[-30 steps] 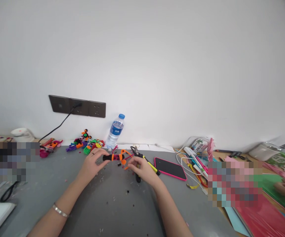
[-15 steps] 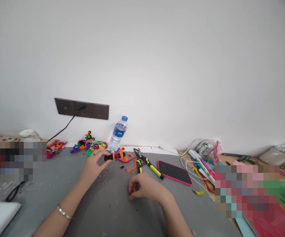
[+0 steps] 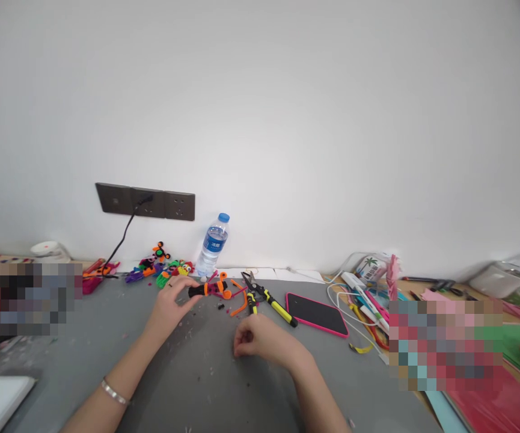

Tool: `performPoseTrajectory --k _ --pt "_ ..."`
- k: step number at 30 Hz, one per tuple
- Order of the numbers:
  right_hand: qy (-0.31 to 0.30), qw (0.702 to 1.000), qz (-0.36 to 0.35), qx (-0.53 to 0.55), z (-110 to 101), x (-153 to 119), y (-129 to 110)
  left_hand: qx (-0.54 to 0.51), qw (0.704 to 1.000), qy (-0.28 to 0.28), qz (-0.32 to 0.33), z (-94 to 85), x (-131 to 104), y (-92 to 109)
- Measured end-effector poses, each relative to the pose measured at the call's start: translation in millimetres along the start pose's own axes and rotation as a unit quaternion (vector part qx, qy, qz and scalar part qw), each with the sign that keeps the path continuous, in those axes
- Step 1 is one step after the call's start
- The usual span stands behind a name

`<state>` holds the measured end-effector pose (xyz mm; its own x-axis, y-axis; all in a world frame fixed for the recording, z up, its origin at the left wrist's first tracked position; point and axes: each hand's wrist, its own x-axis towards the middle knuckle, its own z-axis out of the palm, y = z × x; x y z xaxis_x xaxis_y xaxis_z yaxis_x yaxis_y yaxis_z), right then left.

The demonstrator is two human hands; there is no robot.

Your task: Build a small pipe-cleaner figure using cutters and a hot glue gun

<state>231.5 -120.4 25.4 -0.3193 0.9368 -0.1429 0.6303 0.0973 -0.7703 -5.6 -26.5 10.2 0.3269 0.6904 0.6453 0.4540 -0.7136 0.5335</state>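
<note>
My left hand (image 3: 173, 305), with a bracelet on its wrist, pinches the black end of a small fuzzy pipe-cleaner figure (image 3: 209, 289). The figure is black and orange with curled orange ends and lies sideways, pointing right. My right hand (image 3: 260, 340) rests lower on the grey mat, its fingers curled and thumb tucked in; anything between the fingertips is too small or hidden to make out. Just beyond it lie pliers (image 3: 272, 305) with yellow and black handles, jaws apart. Orange pipe-cleaner pieces (image 3: 240, 305) lie between the figure and the pliers.
A water bottle (image 3: 214, 243) leans at the wall, beside several colourful pipe-cleaner figures (image 3: 163, 269). Right of the pliers lie a pink-edged phone (image 3: 316, 313), white cables and coloured paper (image 3: 498, 403). A white box (image 3: 0, 402) sits at front left. People's hands show at both side edges.
The view has shifted slightly. My right fingers have drawn closer together. My left hand keeps its hold on the figure. Another person's hand has come in at the left edge.
</note>
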Motion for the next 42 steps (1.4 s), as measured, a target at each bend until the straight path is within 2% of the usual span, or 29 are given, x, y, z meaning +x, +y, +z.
performPoseTrajectory --k 2,6,8,19,25,36,42 --pt "0.052 0.998 0.005 0.037 -6 3 3 0.000 1.000 -0.001 0.000 0.4 0 0" --pt "0.237 0.964 0.043 0.109 -18 12 16 -0.004 1.000 -0.004 0.009 1.0 0 2" --pt "0.265 0.952 0.052 0.142 -21 16 21 -0.008 1.000 -0.004 0.017 1.2 1 3" --pt "0.220 0.932 0.010 0.287 -10 24 11 -0.018 0.999 -0.031 0.022 3.3 0 8" --pt "0.239 0.943 -0.020 0.231 -6 25 4 -0.019 0.999 -0.035 0.032 5.3 -1 6" --pt "0.257 0.945 -0.039 0.200 1 28 2 -0.007 0.999 -0.042 0.012 5.7 -2 7" --pt "0.233 0.959 -0.023 0.159 -4 23 4 -0.002 0.999 -0.051 0.004 5.5 -3 6"
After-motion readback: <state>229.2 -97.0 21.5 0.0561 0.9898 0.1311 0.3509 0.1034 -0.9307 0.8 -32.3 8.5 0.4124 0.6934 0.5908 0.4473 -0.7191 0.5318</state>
